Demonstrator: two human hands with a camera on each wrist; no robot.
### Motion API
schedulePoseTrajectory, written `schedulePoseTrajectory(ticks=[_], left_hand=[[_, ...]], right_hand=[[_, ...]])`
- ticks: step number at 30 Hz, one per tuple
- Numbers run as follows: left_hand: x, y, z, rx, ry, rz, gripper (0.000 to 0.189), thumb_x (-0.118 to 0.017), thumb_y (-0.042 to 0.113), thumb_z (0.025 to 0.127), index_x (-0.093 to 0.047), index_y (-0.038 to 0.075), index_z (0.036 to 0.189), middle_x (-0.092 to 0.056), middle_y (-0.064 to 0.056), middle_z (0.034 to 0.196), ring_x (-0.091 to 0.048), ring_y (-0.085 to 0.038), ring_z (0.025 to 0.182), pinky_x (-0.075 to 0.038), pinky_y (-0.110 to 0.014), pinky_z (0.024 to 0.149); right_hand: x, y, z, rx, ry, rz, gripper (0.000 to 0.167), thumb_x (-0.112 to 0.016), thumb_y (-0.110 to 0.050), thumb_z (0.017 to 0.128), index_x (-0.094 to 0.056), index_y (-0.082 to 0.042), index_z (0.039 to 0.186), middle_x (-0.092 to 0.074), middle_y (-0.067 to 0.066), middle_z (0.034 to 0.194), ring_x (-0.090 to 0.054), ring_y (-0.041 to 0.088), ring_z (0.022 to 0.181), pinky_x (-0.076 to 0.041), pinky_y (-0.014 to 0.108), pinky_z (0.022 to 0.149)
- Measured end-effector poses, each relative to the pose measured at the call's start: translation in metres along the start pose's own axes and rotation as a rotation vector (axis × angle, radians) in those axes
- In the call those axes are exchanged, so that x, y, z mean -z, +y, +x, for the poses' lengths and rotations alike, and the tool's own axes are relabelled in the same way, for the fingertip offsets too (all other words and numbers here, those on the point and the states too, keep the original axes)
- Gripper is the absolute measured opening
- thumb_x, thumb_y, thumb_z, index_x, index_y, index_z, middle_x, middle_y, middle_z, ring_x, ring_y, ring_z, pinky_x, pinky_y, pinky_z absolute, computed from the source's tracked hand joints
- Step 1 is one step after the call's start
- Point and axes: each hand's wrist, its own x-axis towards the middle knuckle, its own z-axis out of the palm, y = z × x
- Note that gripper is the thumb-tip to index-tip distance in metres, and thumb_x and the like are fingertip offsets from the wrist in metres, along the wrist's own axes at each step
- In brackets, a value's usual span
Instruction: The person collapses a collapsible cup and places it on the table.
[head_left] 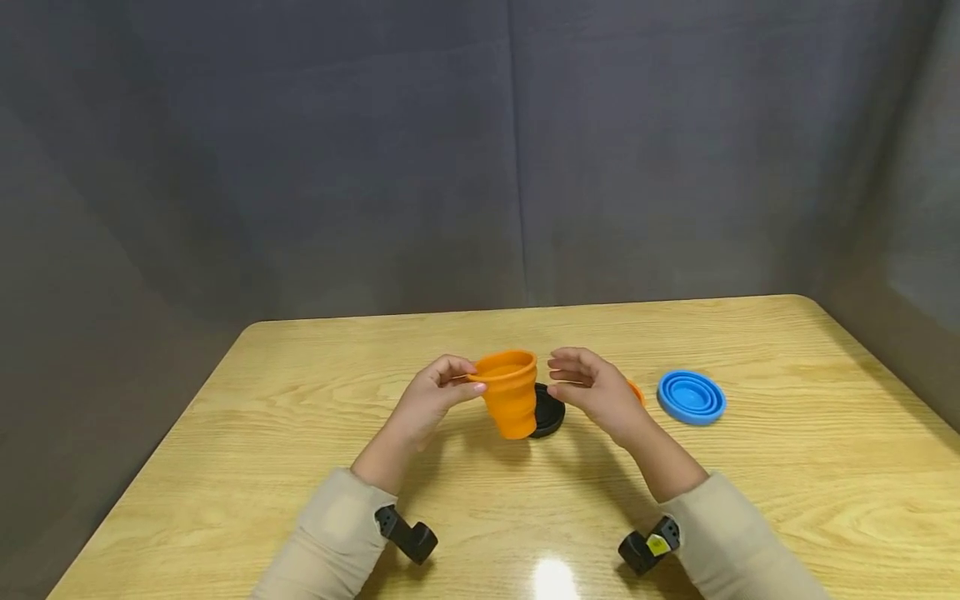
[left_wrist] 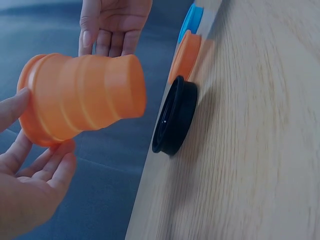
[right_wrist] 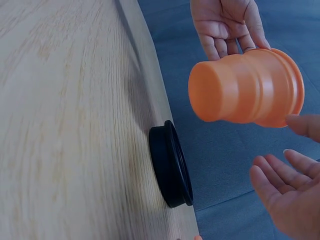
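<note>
An orange collapsible cup, expanded and slightly tilted, is held above the table with its mouth up. My left hand pinches its rim between thumb and fingers; the left wrist view shows the thumb on the ribbed cup. To the right of the cup, my right hand is apart from it in the head view, fingers loosely bent and holding nothing. Its palm and spread fingers show in the right wrist view. Behind the cup, a black round collapsed cup lies on the table, partly hidden.
A blue collapsed cup lies on the wooden table at the right. Between it and the black one is an orange flat round piece, mostly hidden by my right hand in the head view. A grey curtain stands behind.
</note>
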Motion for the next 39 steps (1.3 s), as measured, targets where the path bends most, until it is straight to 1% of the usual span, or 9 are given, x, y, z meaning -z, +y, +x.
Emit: schedulePoseTrajectory(ticks=[7,12,15,20,23,27,33,36,39], left_hand=[[-0.007,0.002,-0.001,0.008,-0.071,-0.014,0.019,-0.06,0.002,0.079,-0.051,0.001,0.095,-0.052,-0.005,0.098,-0.049,-0.018,0.087,-0.04,-0.032,0.083],[-0.013,-0.001,-0.003,0.017,-0.078,-0.065,0.02,-0.059,0.002,0.079,-0.051,0.002,0.097,-0.05,-0.005,0.094,-0.048,-0.017,0.087,-0.039,-0.031,0.083],[-0.016,-0.001,-0.005,0.029,-0.071,-0.105,0.022,-0.059,0.002,0.079,-0.051,0.001,0.1,-0.05,-0.006,0.095,-0.049,-0.017,0.088,-0.04,-0.032,0.085],[-0.021,0.0,-0.006,0.032,-0.069,-0.14,0.026,-0.057,0.003,0.081,-0.049,-0.001,0.105,-0.05,-0.009,0.097,-0.05,-0.018,0.09,-0.039,-0.034,0.087],[-0.022,0.001,-0.005,0.019,-0.09,-0.165,0.028,-0.056,0.005,0.082,-0.047,-0.002,0.108,-0.048,-0.01,0.099,-0.05,-0.019,0.091,-0.036,-0.038,0.09],[-0.024,0.004,-0.006,0.014,-0.119,-0.175,0.03,-0.054,0.005,0.083,-0.044,-0.003,0.111,-0.047,-0.011,0.102,-0.049,-0.019,0.094,-0.035,-0.04,0.091],[-0.024,0.011,-0.01,-0.009,-0.146,-0.085,0.036,-0.055,0.004,0.083,-0.044,0.0,0.117,-0.049,-0.014,0.108,-0.048,-0.022,0.1,-0.037,-0.037,0.089],[-0.024,0.012,-0.01,-0.028,-0.146,-0.013,0.04,-0.058,0.008,0.082,-0.045,0.003,0.119,-0.05,-0.014,0.111,-0.048,-0.022,0.102,-0.038,-0.036,0.088],[-0.023,0.012,-0.011,-0.072,-0.141,0.078,0.041,-0.06,0.016,0.082,-0.047,0.004,0.118,-0.052,-0.012,0.11,-0.049,-0.021,0.1,-0.041,-0.035,0.084]], right_hand=[[0.002,0.001,-0.003,0.037,-0.056,0.051,0.055,-0.062,-0.012,0.079,-0.038,-0.005,0.127,-0.043,0.017,0.123,-0.043,0.031,0.109,-0.041,0.039,0.085],[0.004,0.003,-0.005,0.078,-0.113,0.113,0.05,-0.062,-0.009,0.079,-0.041,-0.001,0.124,-0.045,0.019,0.12,-0.046,0.03,0.105,-0.042,0.036,0.083],[0.005,0.006,-0.007,0.082,-0.128,0.134,0.045,-0.061,-0.009,0.079,-0.044,0.001,0.12,-0.047,0.019,0.117,-0.048,0.028,0.102,-0.043,0.034,0.082],[0.006,0.005,-0.008,0.06,-0.101,0.138,0.04,-0.062,-0.009,0.078,-0.047,0.003,0.114,-0.048,0.019,0.115,-0.049,0.028,0.101,-0.044,0.035,0.08],[0.006,0.003,-0.008,0.036,-0.073,0.133,0.04,-0.064,-0.01,0.077,-0.048,0.003,0.111,-0.048,0.018,0.114,-0.05,0.027,0.099,-0.044,0.035,0.08],[0.007,0.0,-0.009,0.005,-0.052,0.145,0.038,-0.064,-0.011,0.077,-0.048,0.003,0.109,-0.049,0.017,0.109,-0.053,0.023,0.092,-0.044,0.03,0.078],[0.011,-0.006,-0.011,0.007,-0.055,0.203,0.028,-0.063,-0.01,0.078,-0.049,-0.001,0.101,-0.05,0.012,0.098,-0.051,0.02,0.083,-0.045,0.026,0.073],[0.012,-0.008,-0.013,0.008,-0.071,0.224,0.023,-0.062,-0.01,0.079,-0.049,-0.004,0.097,-0.05,0.01,0.095,-0.05,0.019,0.082,-0.044,0.027,0.072],[0.013,-0.008,-0.014,0.023,-0.109,0.236,0.021,-0.061,-0.009,0.08,-0.047,-0.004,0.094,-0.049,0.01,0.092,-0.05,0.02,0.081,-0.045,0.029,0.073]])
